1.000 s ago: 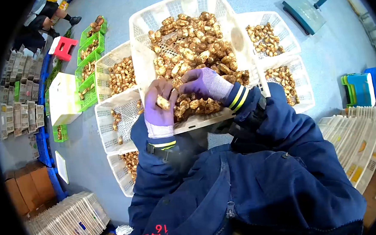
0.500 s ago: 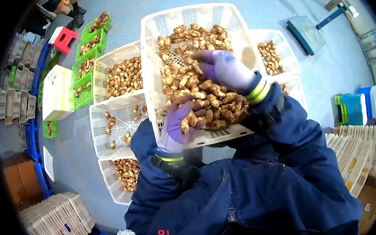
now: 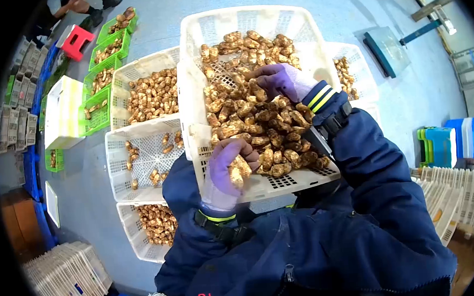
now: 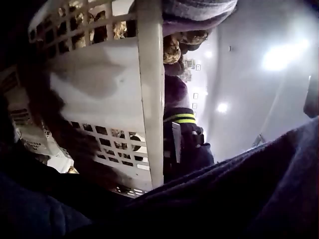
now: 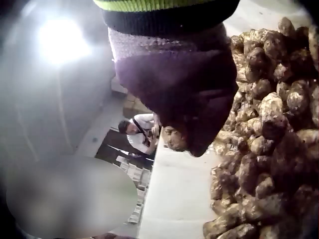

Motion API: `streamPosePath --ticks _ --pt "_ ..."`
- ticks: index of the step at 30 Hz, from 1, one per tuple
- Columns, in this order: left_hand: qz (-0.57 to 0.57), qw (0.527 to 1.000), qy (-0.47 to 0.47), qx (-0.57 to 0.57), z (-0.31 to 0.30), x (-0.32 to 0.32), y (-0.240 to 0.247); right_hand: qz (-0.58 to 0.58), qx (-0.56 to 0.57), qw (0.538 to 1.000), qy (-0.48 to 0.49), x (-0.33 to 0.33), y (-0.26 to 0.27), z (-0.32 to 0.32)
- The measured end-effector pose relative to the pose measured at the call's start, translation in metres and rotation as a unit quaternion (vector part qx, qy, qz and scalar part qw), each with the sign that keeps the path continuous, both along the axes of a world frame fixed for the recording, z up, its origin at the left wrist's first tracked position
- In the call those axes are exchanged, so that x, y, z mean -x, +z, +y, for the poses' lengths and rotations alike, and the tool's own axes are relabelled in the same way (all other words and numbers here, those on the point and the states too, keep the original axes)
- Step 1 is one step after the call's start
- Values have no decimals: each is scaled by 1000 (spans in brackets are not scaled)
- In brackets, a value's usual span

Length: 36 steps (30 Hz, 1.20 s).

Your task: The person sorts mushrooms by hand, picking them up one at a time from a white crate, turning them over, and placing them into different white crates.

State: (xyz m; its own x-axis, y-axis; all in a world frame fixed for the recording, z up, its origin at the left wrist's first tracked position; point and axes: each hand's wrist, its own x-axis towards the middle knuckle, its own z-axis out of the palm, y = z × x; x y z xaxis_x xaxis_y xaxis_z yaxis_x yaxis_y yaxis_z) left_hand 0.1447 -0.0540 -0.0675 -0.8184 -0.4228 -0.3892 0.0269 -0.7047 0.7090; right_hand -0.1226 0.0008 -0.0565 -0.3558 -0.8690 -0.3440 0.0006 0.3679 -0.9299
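A white plastic crate (image 3: 310,51) holds a heap of stubby brown-and-cream mushrooms (image 3: 279,123). At its near left corner my purple-gloved left hand (image 3: 222,173) curls its fingers round pale mushrooms (image 3: 239,171) lying against the palm. My gloved right hand (image 3: 286,81) is over the far part of the heap, fingers bent down. In the right wrist view that hand (image 5: 174,89) pinches a mushroom (image 5: 174,139) at its fingertips. The left wrist view mostly shows the crate's slotted side (image 4: 99,84), with the left fingers largely hidden behind its rim.
More white crates with mushrooms stand left (image 3: 117,98) and right (image 3: 363,75) of the middle one. Green baskets (image 3: 102,110) line the floor beyond, near a red stool (image 3: 77,42). A scale (image 3: 387,52) stands at right. A seated person (image 3: 76,6) is at the far left.
The hands, first close together over the crate's near side, have moved apart. The right hand has reached farther into the heap; the left keeps mushrooms in its palm near the corner.
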Motion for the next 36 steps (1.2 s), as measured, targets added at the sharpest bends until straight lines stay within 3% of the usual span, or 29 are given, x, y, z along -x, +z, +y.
streamPosePath --ticks 1,3,6,8,9,11,12,14,15,16,19,20,22,23,24,26,27,29,32,34,36 --pt "-12 997 9 72 3 1 -2 -41 20 999 9 -2 10 5" --pt "-24 994 15 107 5 2 -1 -172 65 983 10 -9 22 13" --pt "-35 999 17 -18 0 7 8 -248 152 955 60 -12 15 16" --pt "-56 990 40 -124 0 12 21 -213 135 966 58 -13 16 20" --pt "-1 990 20 -140 -3 13 14 -194 133 970 57 -14 17 21" --pt "-5 996 30 -78 3 10 10 -182 130 974 43 -16 19 24" --pt "-7 998 36 -48 5 11 12 -118 99 987 37 -18 27 26" --pt "-10 995 30 -95 0 11 6 -120 51 991 18 -11 2 21" --pt "-15 995 27 -97 -1 11 7 -44 6 999 6 -16 1 20" --pt "-20 994 24 -100 -1 10 6 -25 26 999 18 -21 -2 21" --pt "-22 999 1 43 3 7 -5 19 22 999 38 -41 18 18" --pt "-21 997 9 72 8 9 3 32 6 996 84 -50 31 16" --pt "-57 973 -29 223 1 12 -9 175 47 958 222 -60 56 13" --pt "-53 996 -13 69 2 9 -1 141 -50 963 225 -60 76 10" --pt "-46 995 4 -88 3 11 13 230 -27 957 174 -43 70 -1" --pt "-50 997 -21 -55 3 9 26 431 20 900 67 14 28 -31" --pt "-35 993 -63 94 3 4 19 365 -73 928 -4 38 25 -49" --pt "-89 993 -47 -53 1 8 25 486 -181 854 46 78 4 -74" --pt "-29 996 -83 -17 -2 3 12 550 -158 820 36 105 -50 -96" --pt "-42 994 -57 -79 -5 6 23 530 -209 822 -5 79 -53 -97" --pt "-47 992 -23 -116 -4 10 31 516 -158 835 105 85 -65 -87"
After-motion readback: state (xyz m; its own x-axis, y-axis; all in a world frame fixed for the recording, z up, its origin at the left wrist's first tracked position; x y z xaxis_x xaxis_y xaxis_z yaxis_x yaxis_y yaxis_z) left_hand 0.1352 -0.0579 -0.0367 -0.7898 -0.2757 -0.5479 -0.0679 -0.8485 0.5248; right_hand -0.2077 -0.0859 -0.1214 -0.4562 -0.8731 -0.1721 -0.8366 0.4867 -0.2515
